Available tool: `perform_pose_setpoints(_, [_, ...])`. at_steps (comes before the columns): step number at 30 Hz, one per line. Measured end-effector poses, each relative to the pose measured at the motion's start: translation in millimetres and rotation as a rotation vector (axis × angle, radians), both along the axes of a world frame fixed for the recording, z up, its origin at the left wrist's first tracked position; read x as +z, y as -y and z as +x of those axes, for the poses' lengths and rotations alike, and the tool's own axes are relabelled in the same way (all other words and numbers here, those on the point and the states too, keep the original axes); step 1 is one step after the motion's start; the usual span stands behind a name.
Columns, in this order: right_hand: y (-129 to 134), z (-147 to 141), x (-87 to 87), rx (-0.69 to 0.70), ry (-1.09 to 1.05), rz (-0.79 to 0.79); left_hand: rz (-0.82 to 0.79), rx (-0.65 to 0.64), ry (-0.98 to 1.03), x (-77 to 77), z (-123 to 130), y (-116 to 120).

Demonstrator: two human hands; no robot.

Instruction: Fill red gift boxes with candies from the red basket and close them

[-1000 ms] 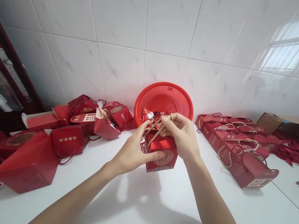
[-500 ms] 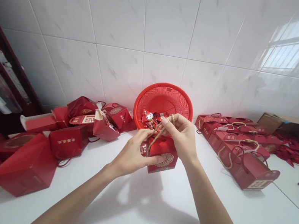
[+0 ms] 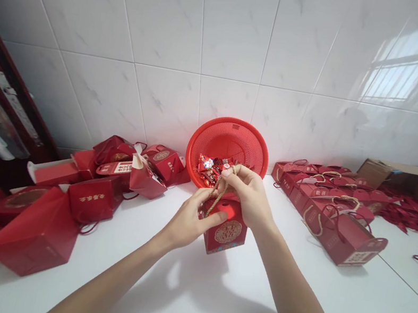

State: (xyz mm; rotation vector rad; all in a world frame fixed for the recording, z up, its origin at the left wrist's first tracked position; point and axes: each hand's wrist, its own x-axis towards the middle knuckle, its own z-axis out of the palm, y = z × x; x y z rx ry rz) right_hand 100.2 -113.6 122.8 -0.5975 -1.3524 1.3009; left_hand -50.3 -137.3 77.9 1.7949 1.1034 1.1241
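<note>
Between my two hands is a small red gift box (image 3: 226,233) with a round gold emblem on its front. A twisted gold cord (image 3: 217,199) runs up from its top. My right hand (image 3: 247,189) pinches the cord between thumb and fingers above the box. My left hand (image 3: 194,216) has its thumb on the box's upper front, its fingers curled by the cord at the left side. Behind the box stands a red plastic basket (image 3: 234,128), with red-wrapped candies (image 3: 213,165) inside; my hands hide part of them.
Several red boxes (image 3: 41,235) lie loosely on the left of the white table (image 3: 152,297). At right, rows of closed red boxes with cord handles (image 3: 336,227) stand near a cardboard carton (image 3: 403,177) and a heap of red ribbons (image 3: 405,212). A tiled wall (image 3: 168,20) rises behind.
The box has dropped slightly and its front faces me more. My left thumb has moved up from the emblem to the box's upper front. My right hand keeps its pinch on the cord.
</note>
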Motion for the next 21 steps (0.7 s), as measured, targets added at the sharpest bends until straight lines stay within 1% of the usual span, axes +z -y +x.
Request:
perform_pose_setpoints(5, [0, 2, 0.9, 0.065, 0.002, -0.061, 0.049, 0.052, -0.048, -0.3, -2, -2])
perform_pose_setpoints(7, [0, 3, 1.5, 0.081, 0.024, -0.076, 0.054, 0.045, -0.052, -0.7, -3, -2])
perform_pose_setpoints(11, [2, 7, 2.6, 0.111, 0.145, -0.055, 0.036, 0.011, -0.049, -3.4, -2, -3])
perform_pose_setpoints(15, [2, 8, -0.6, 0.141, 0.208, -0.040, 0.016, 0.000, -0.067, -5.3, 0, -2])
perform_pose_setpoints(17, [1, 9, -4.8, 0.097, 0.286, -0.032, 0.003, 0.022, -0.098, -7.4, 1, -2])
perform_pose_setpoints(18, [1, 9, -7.2, 0.046, 0.345, -0.008, -0.002, 0.033, -0.111, -9.2, 2, -1])
perform_pose_setpoints(21, [1, 13, -13.1, -0.117, 0.553, 0.142, 0.000, 0.029, -0.122, -17.2, 6, -2])
